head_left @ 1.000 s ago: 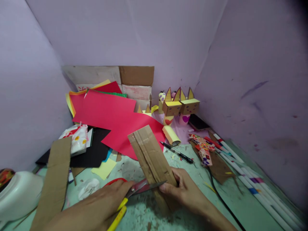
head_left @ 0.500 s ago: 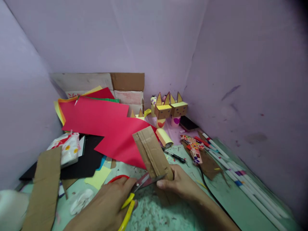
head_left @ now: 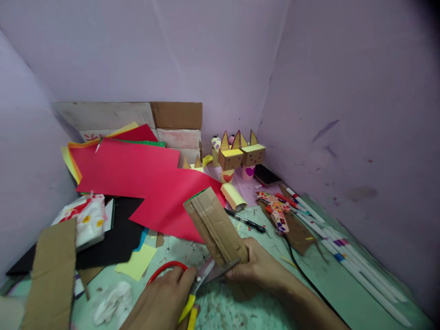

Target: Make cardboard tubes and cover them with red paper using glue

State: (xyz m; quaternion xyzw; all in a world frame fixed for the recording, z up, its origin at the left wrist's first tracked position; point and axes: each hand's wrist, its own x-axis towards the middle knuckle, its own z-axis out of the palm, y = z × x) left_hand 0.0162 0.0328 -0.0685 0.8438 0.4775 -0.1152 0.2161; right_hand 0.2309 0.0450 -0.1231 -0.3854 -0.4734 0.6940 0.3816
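My left hand [head_left: 168, 291] is closed on the handles of a pair of scissors [head_left: 205, 270] with red and yellow grips. Its blades stand apart at the lower end of a folded cardboard strip [head_left: 215, 224]. My right hand [head_left: 252, 263] grips that strip near its lower right corner, thumb close to the blade tip. The strip is tilted, its upper end leaning left over red paper [head_left: 172, 197]. Whether the blades cut into the cardboard at this instant is hard to tell.
At left lie a long cardboard piece [head_left: 51, 275], a plastic packet [head_left: 84, 220] and crumpled tissue [head_left: 115, 302]. Cardboard animal figures [head_left: 231, 160] stand at the back beside a yellow paper tube [head_left: 233, 197]. A pen [head_left: 245, 221], a patterned glue gun [head_left: 277, 211] with a cord and several white markers [head_left: 357, 261] lie right.
The cardboard strip has tilted slightly, so its top edge shows more. My left hand and the scissors have shifted a little right and down. The whole view has turned slightly.
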